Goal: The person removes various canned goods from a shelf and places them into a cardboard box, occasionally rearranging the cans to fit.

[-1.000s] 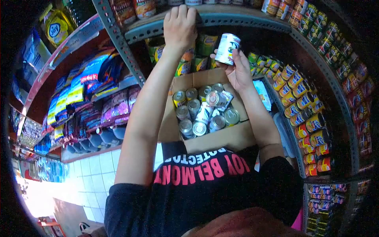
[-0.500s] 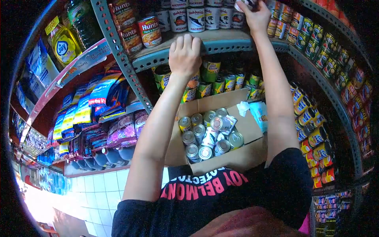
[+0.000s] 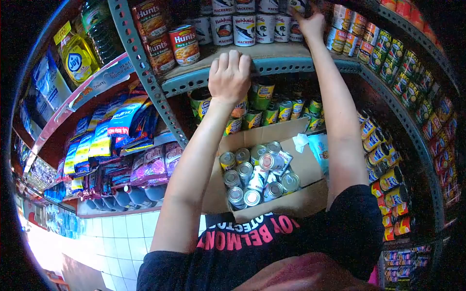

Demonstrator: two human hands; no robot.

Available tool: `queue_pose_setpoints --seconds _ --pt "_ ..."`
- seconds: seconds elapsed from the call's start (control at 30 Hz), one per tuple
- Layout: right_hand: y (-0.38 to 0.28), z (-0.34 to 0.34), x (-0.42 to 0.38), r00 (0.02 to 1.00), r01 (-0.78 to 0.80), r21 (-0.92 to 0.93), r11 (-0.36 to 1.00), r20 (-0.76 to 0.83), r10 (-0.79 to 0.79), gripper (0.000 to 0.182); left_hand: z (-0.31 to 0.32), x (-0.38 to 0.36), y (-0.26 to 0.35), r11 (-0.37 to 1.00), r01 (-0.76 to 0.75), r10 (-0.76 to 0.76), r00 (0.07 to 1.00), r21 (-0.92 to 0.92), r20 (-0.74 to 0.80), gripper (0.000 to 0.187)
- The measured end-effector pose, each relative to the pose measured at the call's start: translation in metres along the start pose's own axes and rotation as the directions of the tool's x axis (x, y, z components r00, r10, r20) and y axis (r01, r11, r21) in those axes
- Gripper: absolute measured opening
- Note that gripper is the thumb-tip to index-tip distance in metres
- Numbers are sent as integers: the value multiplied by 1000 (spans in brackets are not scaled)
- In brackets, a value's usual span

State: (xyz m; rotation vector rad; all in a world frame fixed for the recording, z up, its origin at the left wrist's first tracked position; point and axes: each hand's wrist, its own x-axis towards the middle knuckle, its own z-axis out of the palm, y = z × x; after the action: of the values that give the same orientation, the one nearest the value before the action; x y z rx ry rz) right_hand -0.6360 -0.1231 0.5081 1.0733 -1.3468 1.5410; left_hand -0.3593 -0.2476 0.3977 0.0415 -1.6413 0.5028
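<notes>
My right hand (image 3: 309,24) is up at the stacked mackerel cans, thumb and fingers apart. Its thumb lies against the front of a mackerel can (image 3: 297,5) in the upper row. Under that row stand more white mackerel cans (image 3: 244,30). My left hand (image 3: 229,75) is closed over the blue-green metal edge of the shelf (image 3: 281,65), knuckles up. Against my body leans an open cardboard box (image 3: 310,167) holding several cans (image 3: 257,179), some upright and some lying tilted.
Pork and beans cans (image 3: 184,44) stand left of the mackerel. To the right are rows of other small cans (image 3: 343,40). Green-and-yellow cans (image 3: 262,94) fill the shelf below. A perforated upright post (image 3: 141,58) separates detergent packs (image 3: 116,123) and a yellow dish soap bottle (image 3: 77,58).
The mackerel can that my right hand held now stands upright in the upper row, and the fingers have loosened from it. My left hand stays on the shelf edge. The view has shifted slightly.
</notes>
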Motion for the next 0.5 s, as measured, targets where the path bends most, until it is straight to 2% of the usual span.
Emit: queue_pose_setpoints --seconds 0.07,0.13,0.17,0.23,0.27,0.33,0.4,0.43,0.5 --pt "-10 -2 -3 1000 -12 -51 999 2 13 57 0 0 0 1000 -2 2 1000 28 -1 14" --pt "-15 -1 -7 996 79 -116 990 -35 -84 59 -1 1 0 1000 -1 1 1000 28 -1 14" --pt "-15 -1 -8 996 77 -116 990 -35 -81 59 -1 2 0 1000 3 -3 1000 30 -1 15" --pt "-15 -3 -10 994 74 -264 962 -54 -91 62 -6 2 2 1000 12 -12 1000 8 19 15" --pt "-16 -2 -11 994 74 -264 962 -53 -91 62 -8 3 2 1000 22 -21 999 -13 37 15" --pt "-20 -1 -12 985 79 -136 988 -143 -98 62 -7 3 2 1000 23 -22 999 -14 31 16" --pt "-27 -3 -11 963 144 -160 977 -203 -176 60 -5 2 2 1000 24 -23 999 -15 24 17" --pt "-26 -6 -11 960 116 -271 955 -218 -179 57 -5 2 2 1000 24 -24 999 -15 24 17" --pt "-24 -6 -10 923 207 -137 969 -301 -240 57 -5 2 2 1000 24 -24 999 -15 26 18"
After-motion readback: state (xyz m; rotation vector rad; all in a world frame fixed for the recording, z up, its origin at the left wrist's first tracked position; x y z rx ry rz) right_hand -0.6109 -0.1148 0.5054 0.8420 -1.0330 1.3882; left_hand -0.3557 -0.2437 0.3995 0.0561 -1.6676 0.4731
